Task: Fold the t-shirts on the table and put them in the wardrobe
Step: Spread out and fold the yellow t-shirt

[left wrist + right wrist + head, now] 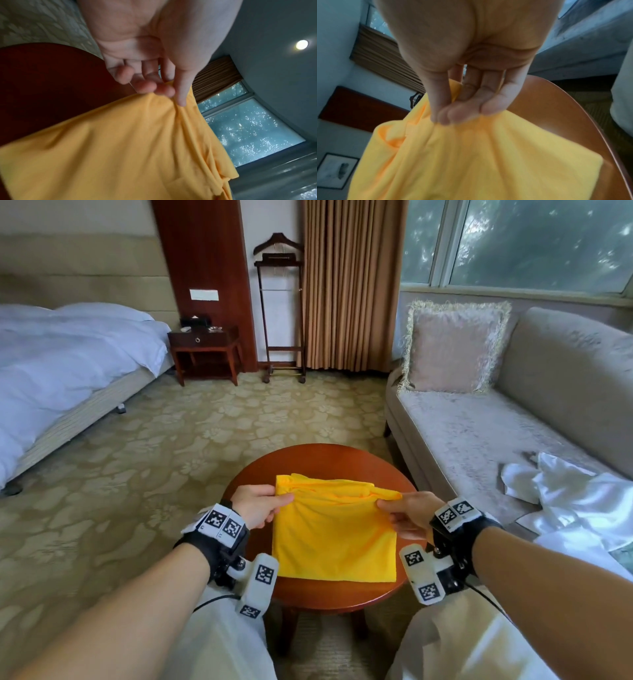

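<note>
A round, reddish-brown wooden table stands on a patterned carpet, and a folded yellow t-shirt lies on its top, covering the middle and reaching toward the rim at 6 o'clock, with bare wood showing from 10 round to 2 o'clock. At 3 o'clock from the table a pale sofa carries a fringed cushion at its far end and crumpled white cloth at its near end. At 10 o'clock a bed bears white bedding.
</note>
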Demonstrator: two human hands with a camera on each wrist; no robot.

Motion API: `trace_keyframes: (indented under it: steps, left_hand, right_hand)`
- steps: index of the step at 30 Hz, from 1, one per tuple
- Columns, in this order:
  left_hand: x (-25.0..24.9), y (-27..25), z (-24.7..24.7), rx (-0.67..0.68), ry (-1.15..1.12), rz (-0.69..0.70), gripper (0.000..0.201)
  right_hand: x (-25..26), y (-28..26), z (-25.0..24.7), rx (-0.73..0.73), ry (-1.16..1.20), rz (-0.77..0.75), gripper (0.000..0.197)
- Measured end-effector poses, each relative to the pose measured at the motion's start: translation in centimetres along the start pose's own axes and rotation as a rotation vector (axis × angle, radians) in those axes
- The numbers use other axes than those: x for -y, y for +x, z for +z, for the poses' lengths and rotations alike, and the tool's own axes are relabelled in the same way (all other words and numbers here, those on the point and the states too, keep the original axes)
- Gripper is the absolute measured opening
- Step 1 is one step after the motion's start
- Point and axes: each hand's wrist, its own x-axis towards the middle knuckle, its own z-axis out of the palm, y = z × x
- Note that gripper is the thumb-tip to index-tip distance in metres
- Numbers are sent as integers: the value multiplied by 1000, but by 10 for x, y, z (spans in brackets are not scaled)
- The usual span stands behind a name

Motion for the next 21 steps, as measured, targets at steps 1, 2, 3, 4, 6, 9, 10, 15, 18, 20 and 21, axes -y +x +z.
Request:
trace_keyframes:
  steps: [1,2,3,4,6,9,10,15,18,20,21]
  left_hand:
    - [-1,8,0,-13,21,0,18]
    - [-2,15,-1,-29,37,6,12]
    - [-3,24,-1,-46,58,11,24]
    - [-4,31,-1,-59,94,6,42]
    - [-7,50,-2,-71,134,-3,58]
    - [-9,82,1,-60,126,-35,56]
    - [-9,92,2,-53,120,-59,55]
    - [-2,141,13,-9,117,-184,49]
    - [6,165,18,-19,127,-249,41]
    - [14,178,21,-14,164,-256,31]
    - [17,183,22,-6,196,-248,29]
  right_hand:
    - [4,7,0,-22,-40,19,27]
    - [9,16,-1,-43,-82,31,28]
    - [15,25,-1,-62,-116,28,34]
    - [20,34,-1,-88,-157,23,39]
    - [34,54,1,-153,-223,7,40]
    - [49,82,6,-193,-258,7,63]
    - [52,91,7,-192,-260,20,70]
    - [58,136,16,-179,-322,66,67]
    - [50,165,20,-153,-397,90,62]
    - [45,181,24,-165,-441,98,60]
    - [43,184,25,-174,-475,104,60]
